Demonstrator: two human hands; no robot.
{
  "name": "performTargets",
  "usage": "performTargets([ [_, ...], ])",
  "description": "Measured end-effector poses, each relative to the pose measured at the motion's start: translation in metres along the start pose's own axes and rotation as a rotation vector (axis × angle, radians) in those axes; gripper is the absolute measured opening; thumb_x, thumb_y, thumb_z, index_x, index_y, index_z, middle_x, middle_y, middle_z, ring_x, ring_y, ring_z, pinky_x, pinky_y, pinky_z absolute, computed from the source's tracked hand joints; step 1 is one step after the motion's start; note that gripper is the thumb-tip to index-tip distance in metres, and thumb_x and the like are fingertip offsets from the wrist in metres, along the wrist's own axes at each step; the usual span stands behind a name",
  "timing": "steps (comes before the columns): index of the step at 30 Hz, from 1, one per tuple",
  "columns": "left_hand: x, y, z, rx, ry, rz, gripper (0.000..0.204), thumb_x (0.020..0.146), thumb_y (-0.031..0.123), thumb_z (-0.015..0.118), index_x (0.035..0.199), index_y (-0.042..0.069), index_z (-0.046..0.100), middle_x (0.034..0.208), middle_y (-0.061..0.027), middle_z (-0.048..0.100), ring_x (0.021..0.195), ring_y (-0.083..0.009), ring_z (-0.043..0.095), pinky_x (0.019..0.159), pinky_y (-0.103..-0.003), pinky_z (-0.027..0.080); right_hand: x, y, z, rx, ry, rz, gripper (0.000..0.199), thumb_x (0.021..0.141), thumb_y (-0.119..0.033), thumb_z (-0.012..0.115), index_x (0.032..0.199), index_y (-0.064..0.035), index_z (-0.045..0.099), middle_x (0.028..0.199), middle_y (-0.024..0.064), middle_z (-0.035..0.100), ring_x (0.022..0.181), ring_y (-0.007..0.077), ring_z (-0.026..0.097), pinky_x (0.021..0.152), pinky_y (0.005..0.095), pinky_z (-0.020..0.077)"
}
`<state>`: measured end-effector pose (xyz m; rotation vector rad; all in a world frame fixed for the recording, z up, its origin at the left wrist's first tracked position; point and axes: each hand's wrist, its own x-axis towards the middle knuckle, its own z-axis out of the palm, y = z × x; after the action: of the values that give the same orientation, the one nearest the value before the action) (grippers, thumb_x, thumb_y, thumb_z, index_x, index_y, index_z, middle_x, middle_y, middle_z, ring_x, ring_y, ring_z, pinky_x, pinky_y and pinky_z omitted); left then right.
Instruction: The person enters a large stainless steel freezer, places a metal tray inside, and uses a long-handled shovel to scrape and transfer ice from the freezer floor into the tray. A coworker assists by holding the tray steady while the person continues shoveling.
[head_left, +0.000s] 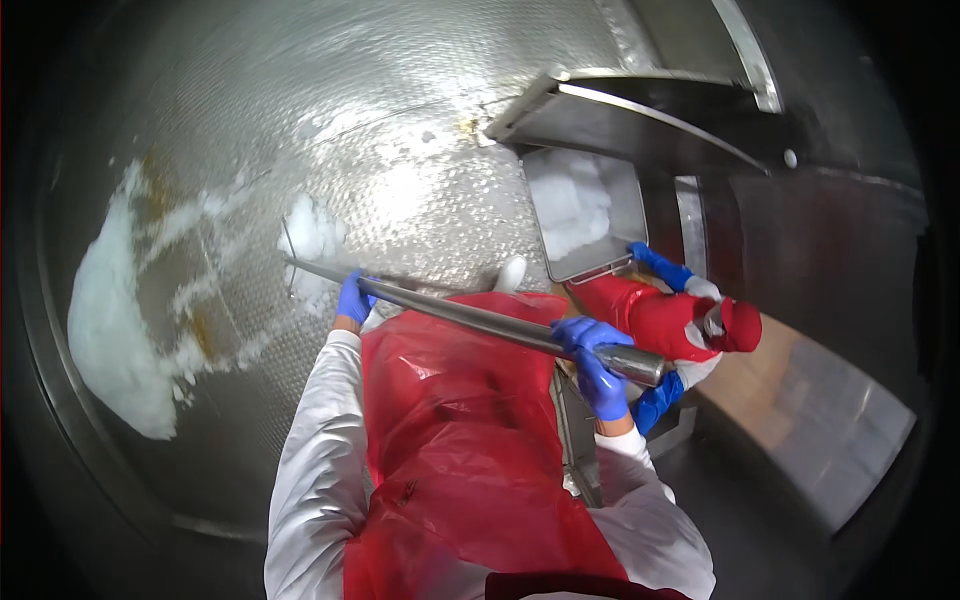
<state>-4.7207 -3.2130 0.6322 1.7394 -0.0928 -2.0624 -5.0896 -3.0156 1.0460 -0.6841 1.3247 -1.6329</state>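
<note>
Because you grip the long steel pole (480,320) at two spread points, you can lever its far end across the dimpled steel floor (400,120). Your left hand (354,298) is closed around the shaft partway along; your right hand (598,365) is clenched near the butt end. The scraper head (295,268) rests against a clump of white mass (312,235). More of it lies along the floor's left edge (115,330). A co-worker's gloved hand (655,265) steadies a steel tray (583,210) already holding white lumps.

Count: one long steel scraper pole (480,322); one rectangular steel tray of white lumps (585,212); four blue-gloved hands, two per person; two red plastic aprons.
</note>
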Motion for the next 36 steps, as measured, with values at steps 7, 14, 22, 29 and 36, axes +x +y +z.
performTargets([
  [7,-0.023,-0.148,0.238,0.170,-0.081,-0.120,0.024,0.097,0.027,0.053,0.107,0.006,0.057,0.088,-0.0098,0.067,0.074,-0.0199,0.063,0.059,-0.032,0.050,-0.034,-0.092,-0.219,0.035,0.304,-0.110,0.016,0.084,-0.015,0.069,0.084,-0.0030,0.058,0.081,0.0122,0.061,0.086,0.0318,0.062,0.093,0.0529,0.0483],
  [14,-0.091,-0.263,0.465,0.112,-0.131,-0.247,0.018,0.099,0.027,0.050,0.090,0.013,0.056,0.084,-0.0061,0.068,0.063,-0.0155,0.059,0.044,-0.027,0.042,-0.036,-0.215,-0.342,-0.095,0.369,-0.233,0.023,0.085,-0.023,0.065,0.079,-0.0088,0.048,0.071,0.0069,0.050,0.076,0.0256,0.054,0.086,0.0472,0.0463],
  [22,-0.149,-0.371,0.620,-0.065,-0.258,-0.446,0.012,0.095,0.019,0.054,0.086,0.011,0.055,0.076,-0.0054,0.063,0.063,-0.0170,0.058,0.052,-0.028,0.049,-0.043,-0.318,-0.408,-0.204,0.329,-0.390,0.022,0.083,-0.023,0.064,0.079,-0.0125,0.044,0.066,0.0009,0.039,0.065,0.0184,0.040,0.072,0.0395,0.0408],
  [29,-0.226,-0.394,0.619,-0.194,-0.333,-0.528,0.012,0.096,0.018,0.056,0.089,0.009,0.054,0.078,-0.0089,0.061,0.070,-0.0227,0.063,0.072,-0.035,0.057,-0.091,-0.376,-0.358,-0.094,0.627,-0.552,0.023,0.096,-0.026,0.061,0.090,-0.0133,0.042,0.065,-0.0014,0.035,0.061,0.0125,0.035,0.062,0.0303,0.0311],
  [36,-0.277,-0.379,0.626,-0.467,-0.668,-0.542,0.014,0.090,0.019,0.064,0.083,0.010,0.056,0.083,-0.0068,0.061,0.079,-0.0215,0.061,0.078,-0.034,0.053,-0.073,-0.459,-0.298,-0.133,0.196,-0.615,0.035,0.094,-0.041,0.066,0.091,-0.0094,0.051,0.064,-0.0006,0.043,0.053,0.0125,0.039,0.056,0.0291,0.0359],
])
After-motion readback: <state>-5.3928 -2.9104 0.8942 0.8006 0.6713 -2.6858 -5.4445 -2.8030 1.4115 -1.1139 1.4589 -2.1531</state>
